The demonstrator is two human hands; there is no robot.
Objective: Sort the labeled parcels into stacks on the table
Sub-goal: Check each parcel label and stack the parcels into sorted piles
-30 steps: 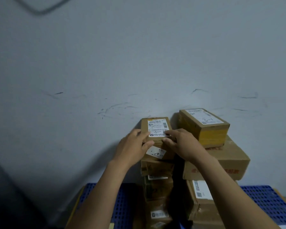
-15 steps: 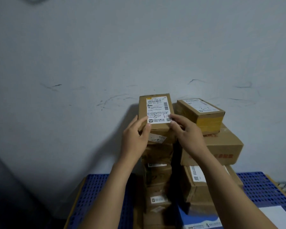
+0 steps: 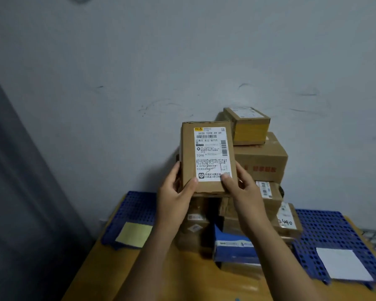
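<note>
A small brown cardboard parcel [image 3: 188,153] with a white shipping label is tilted up so its label faces me. My left hand [image 3: 175,195] grips its lower left corner, thumb on the front. My right hand [image 3: 244,190] grips the lower right corner, thumb on the label. Behind and below stands a pile of parcels against the wall: a yellow-sided box [image 3: 249,127] on top of a larger brown carton [image 3: 263,159], a parcel marked 2490 [image 3: 288,220], and a blue parcel [image 3: 232,248] at the front.
A wooden table [image 3: 96,272] carries two blue perforated mats: the left mat [image 3: 135,209] has a yellow paper [image 3: 135,234], the right mat [image 3: 326,227] a white paper [image 3: 343,265]. A grey wall is behind; a dark panel stands at the left.
Both hands lifted the small parcel off the top of the left stack and brought it toward me, tilting its label up. The view dropped, showing more of the table.
</note>
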